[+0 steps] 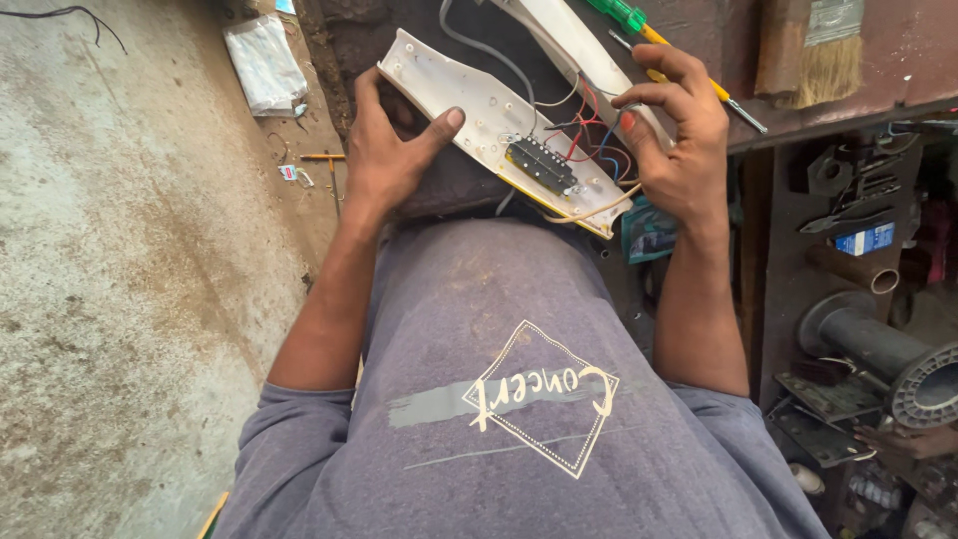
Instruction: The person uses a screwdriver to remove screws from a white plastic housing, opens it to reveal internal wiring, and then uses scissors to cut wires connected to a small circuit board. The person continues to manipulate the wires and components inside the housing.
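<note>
1. The open white plastic casing (469,105) lies slanted across my lap, just above my grey shirt (519,399), inner side up.
2. A black component block (542,165) sits inside it, with red, blue and black wires (589,140) bunched at its right.
3. My left hand (384,150) grips the casing's left edge, thumb pressed on the inner face, fingers curled underneath.
4. My right hand (679,130) holds the right end, fingers bent narrow around the wires there.
5. A yellow-shafted screwdriver with a green handle (629,15) lies on the dark bench behind my right hand, touching its fingers.
6. A paintbrush (808,50) rests further right on that bench.
7. A grey pipe (878,344) lies low right.
</note>
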